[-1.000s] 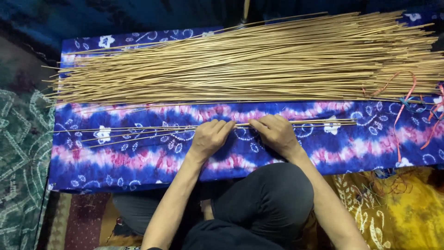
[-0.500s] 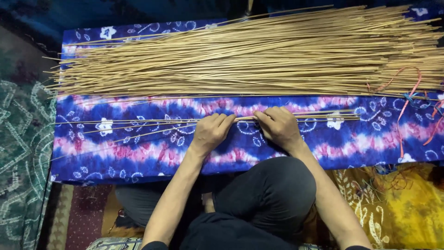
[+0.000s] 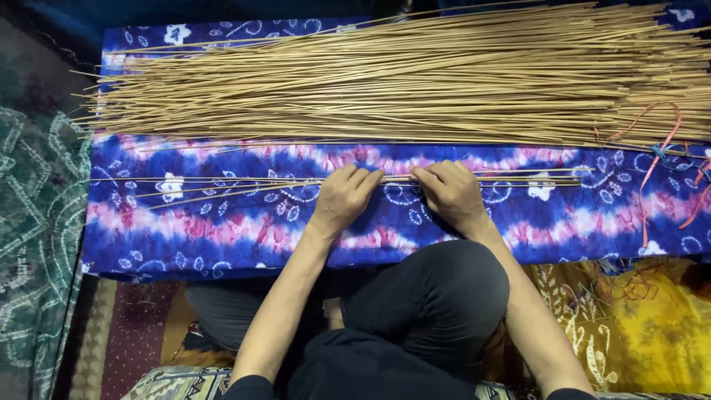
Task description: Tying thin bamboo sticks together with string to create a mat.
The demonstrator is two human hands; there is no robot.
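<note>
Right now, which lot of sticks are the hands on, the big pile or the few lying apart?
The few sticks lying apart on the blue patterned cloth. Both the left hand and right hand rest on them; the big pile lies beyond, untouched.

Tan sticks [image 3: 400, 81] lie on blue-pink tie-dye cloth [image 3: 244, 222] with white flowers.

The sticks [image 3: 415, 81] look like thin, dry, matt wood or reed, pale tan. Under them lies a soft tie-dyed cloth [image 3: 222, 230], blue, white and pink, matt. Red strings [image 3: 655, 159] look thin and plasticky. The yellow fabric [image 3: 637, 326] is patterned and dull.
</note>
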